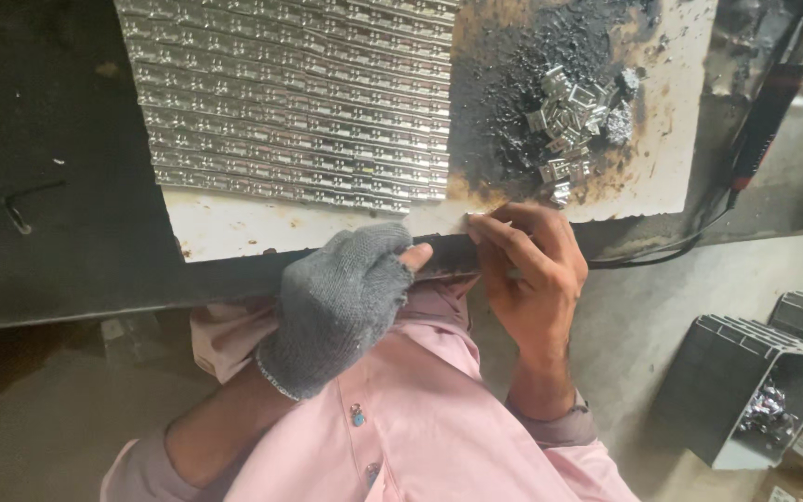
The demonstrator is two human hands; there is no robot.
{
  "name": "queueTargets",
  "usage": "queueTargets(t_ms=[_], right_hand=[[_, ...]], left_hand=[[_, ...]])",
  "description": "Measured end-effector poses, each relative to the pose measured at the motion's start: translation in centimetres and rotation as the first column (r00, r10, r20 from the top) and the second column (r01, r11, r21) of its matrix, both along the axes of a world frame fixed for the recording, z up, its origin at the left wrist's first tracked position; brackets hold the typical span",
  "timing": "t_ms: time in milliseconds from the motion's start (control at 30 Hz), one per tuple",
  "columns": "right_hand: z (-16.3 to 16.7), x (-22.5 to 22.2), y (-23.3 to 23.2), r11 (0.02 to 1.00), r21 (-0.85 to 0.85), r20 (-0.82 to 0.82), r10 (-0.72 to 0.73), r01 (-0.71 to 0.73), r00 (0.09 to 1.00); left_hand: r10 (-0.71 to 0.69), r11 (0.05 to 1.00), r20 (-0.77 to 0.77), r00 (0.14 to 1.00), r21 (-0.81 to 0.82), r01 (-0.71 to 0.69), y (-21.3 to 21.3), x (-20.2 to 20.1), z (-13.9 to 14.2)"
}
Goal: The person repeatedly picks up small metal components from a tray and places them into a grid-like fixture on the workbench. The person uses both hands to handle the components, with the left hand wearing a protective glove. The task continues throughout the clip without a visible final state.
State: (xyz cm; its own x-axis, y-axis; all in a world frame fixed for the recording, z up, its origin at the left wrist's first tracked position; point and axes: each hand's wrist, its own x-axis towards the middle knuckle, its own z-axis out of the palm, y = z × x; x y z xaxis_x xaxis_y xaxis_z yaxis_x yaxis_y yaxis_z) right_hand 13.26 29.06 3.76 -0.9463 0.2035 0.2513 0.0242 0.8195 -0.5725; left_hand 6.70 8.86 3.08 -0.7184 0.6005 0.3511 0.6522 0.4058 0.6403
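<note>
At the near edge of the stained white board (pixel 234 232), the bare right hand (pixel 532 270) pinches something too small to identify, just right of the curled, empty grey-knit-gloved left hand (pixel 341 302)

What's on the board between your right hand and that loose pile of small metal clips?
In the head view, only bare board, rust-stained and blackened, separates the right hand from the metal clips; the pile's lowest clips reach almost to the fingertips.

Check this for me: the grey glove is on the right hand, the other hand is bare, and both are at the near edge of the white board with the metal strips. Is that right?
Not quite. The head view shows the grey glove on the left hand; the right hand is the bare one. The rest holds: both are at the near edge of the white board with the metal strips.
</note>
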Motion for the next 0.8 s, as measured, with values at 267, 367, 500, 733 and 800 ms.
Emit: queueTargets(t_ms=[267,367,500,733,800], right_hand=[[0.0,-0.4,-0.4,0.997,0.017,0.007,0.078,-0.079,0.997],[0.0,-0.4,-0.4,0.998,-0.002,0.011,0.068,-0.068,0.998],[0.0,-0.3,-0.5,0.998,0.011,0.012,0.057,-0.057,0.998],[-0.4,-0.9,-1.1,0.996,-0.018,-0.012,0.086,-0.087,0.996],[-0.6,-1.0,-1.4,0.996,-0.024,-0.020,0.082,-0.083,0.996]], left_hand=[[0.006,0.990,0.038,0.999,0.142,-0.012,1.2,0.6,-1.1],[0.008,1.000,-0.082,0.997,-0.022,-0.010,1.4,-0.1,-1.4],[-0.042,0.996,-0.034,0.999,-0.081,0.040,1.0,-0.7,-1.4],[0.001,0.996,0.013,1.000,-0.091,0.000,1.4,-0.8,-1.2],[0.030,0.996,0.040,0.999,-0.083,-0.026,1.5,-0.6,-1.3]])
